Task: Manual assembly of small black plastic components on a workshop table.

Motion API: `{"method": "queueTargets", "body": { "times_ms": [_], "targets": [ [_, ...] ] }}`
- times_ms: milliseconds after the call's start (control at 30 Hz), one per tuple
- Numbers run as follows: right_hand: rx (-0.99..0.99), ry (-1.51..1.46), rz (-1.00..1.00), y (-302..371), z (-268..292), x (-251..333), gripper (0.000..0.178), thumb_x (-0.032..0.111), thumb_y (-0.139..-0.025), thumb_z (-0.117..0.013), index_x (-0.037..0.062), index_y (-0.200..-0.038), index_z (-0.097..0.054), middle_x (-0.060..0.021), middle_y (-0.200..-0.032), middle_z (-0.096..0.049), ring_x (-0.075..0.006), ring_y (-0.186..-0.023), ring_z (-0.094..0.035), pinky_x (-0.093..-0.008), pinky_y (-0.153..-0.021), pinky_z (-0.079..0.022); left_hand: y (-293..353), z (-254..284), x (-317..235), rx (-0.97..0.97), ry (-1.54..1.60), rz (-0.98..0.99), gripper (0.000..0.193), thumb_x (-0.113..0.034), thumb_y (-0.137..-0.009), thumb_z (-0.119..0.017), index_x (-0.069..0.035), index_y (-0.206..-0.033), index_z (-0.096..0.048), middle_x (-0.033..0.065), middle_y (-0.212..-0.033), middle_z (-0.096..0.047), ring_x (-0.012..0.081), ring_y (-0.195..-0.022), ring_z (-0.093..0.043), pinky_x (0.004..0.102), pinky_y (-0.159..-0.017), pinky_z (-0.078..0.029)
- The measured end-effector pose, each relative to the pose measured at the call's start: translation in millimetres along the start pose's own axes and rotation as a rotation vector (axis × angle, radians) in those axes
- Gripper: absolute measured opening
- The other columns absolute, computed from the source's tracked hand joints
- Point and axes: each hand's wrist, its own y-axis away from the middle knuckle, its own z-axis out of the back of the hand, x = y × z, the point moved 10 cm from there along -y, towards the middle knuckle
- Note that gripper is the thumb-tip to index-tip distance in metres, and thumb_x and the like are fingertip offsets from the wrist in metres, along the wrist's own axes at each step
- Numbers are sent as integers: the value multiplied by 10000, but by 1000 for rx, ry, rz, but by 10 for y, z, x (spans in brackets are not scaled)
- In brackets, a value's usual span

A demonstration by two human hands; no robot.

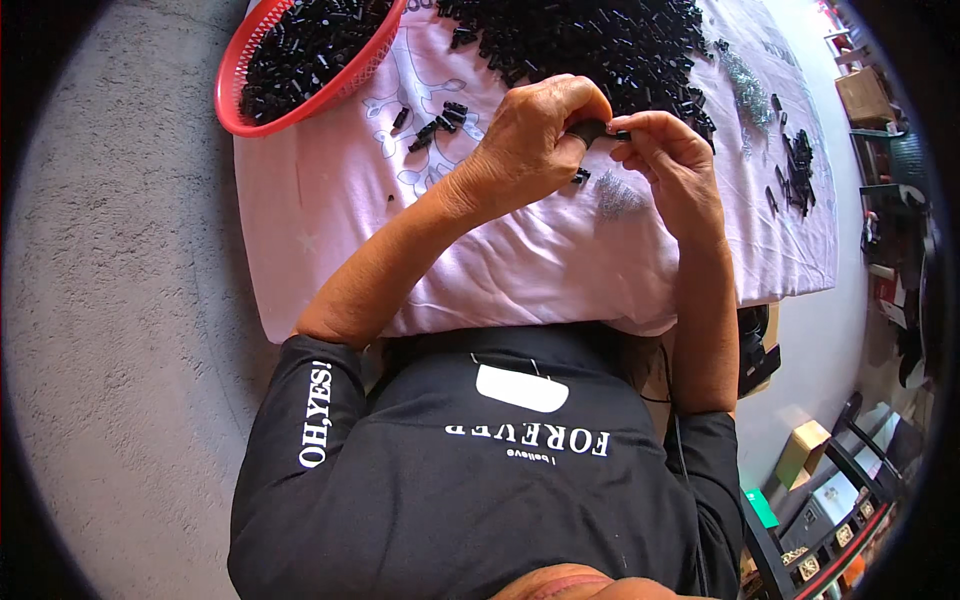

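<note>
My left hand (530, 135) is closed around a dark rounded piece (586, 131), held between thumb and fingers; its exact kind is unclear. Against it, my right hand (682, 175) pinches a small black cylindrical part (619, 135) between thumb and forefinger. Both hands meet above the cloth, just in front of a large heap of small black cylindrical parts (610, 50). Beneath and between them lies a small pile of thin silvery pieces (620, 195), too fine to name. Several loose black parts (437, 127) lie left of my left hand.
A red plastic basket (228, 100) full of black parts stands at the far left of the pink cloth-covered table (330, 215). More silvery pieces (748, 90) and a group of black parts (797, 175) lie on the right. Shelves with boxes (866, 97) line the right side.
</note>
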Motion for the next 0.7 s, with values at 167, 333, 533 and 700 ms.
{"method": "queueTargets", "body": {
  "times_ms": [167, 333, 533, 700],
  "targets": [
    [-54, -50, -20, -4, -22, 29, 191, 19, -976, -542, 11, -1144, -633, -105, -1079, -702, -157, -935, -693, -254, -798, -552, 0, 6, 33, -1, 6, -2, 252, 123, -775, -550, 3, -978, -640, 108, -881, -662, 180, -834, -665, 291, -765, -536],
    [-65, -161, -15, -15, 87, -20, 185, 26, -967, -565, 20, -1136, -642, -125, -1106, -697, -166, -954, -692, -256, -821, -559, 3, -37, 17, 0, 38, -14, 257, 124, -767, -553, 3, -977, -640, 100, -881, -661, 174, -839, -665, 291, -771, -537],
    [7, -287, 7, -34, 49, -51, 153, 49, -959, -597, 21, -1095, -661, -130, -1104, -696, -176, -956, -697, -266, -819, -581, 12, -39, 23, -40, 65, -21, 233, 111, -772, -581, -4, -964, -644, 96, -881, -663, 170, -824, -662, 287, -753, -536],
    [3, -265, -2, -19, 65, -71, 151, 53, -953, -608, 25, -1089, -668, -118, -1054, -701, -185, -935, -706, -264, -806, -583, 23, -31, 15, -66, 44, -19, 202, 90, -790, -621, -20, -957, -652, 80, -858, -666, 165, -793, -656, 288, -709, -525]
  ]
}}
